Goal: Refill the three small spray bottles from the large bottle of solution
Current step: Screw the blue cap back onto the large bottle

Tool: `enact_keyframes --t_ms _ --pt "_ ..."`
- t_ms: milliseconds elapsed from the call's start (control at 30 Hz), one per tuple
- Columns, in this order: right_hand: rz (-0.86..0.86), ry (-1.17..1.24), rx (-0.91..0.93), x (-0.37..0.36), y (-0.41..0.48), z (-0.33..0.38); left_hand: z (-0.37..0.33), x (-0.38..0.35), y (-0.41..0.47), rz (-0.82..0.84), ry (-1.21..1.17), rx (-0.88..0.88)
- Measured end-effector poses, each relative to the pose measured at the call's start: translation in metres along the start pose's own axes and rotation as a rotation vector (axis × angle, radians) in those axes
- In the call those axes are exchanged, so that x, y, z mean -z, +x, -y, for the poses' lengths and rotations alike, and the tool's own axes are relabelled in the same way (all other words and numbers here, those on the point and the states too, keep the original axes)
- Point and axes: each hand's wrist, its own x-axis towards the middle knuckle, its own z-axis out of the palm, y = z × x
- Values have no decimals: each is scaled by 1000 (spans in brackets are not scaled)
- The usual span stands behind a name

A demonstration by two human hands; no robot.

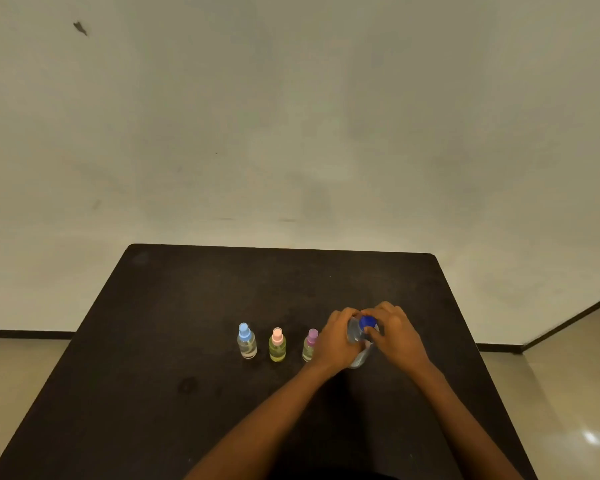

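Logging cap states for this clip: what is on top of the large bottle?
A blue cap sits on the large bottle, pinched by the right hand; the left hand grips the body. The hands cover the neck, so whether the cap is loosened cannot be seen.

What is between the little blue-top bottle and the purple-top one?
The pink-topped bottle, holding yellowish liquid, stands upright between the blue-topped bottle and the purple-topped bottle, as the head view shows.
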Motion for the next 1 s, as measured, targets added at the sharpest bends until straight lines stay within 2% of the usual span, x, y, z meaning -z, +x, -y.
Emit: enact_keyframes --t_ms 133,367,600,833,1000 --pt "-66 19 0 -4 4 1 0 -1 0 -20 -3 -12" --pt "-188 -4 -166 -15 1 10 0 -2 -1 -32 -13 -33" --pt "-49 -34 -206 -13 -3 9 1 -1 -2 -18 -63 -32" --pt "17 -37 8 4 0 -3 6 -4 1 -24 -28 -33" --pt "-16 37 -92 0 2 1 7 -7 4 -16 18 -26"
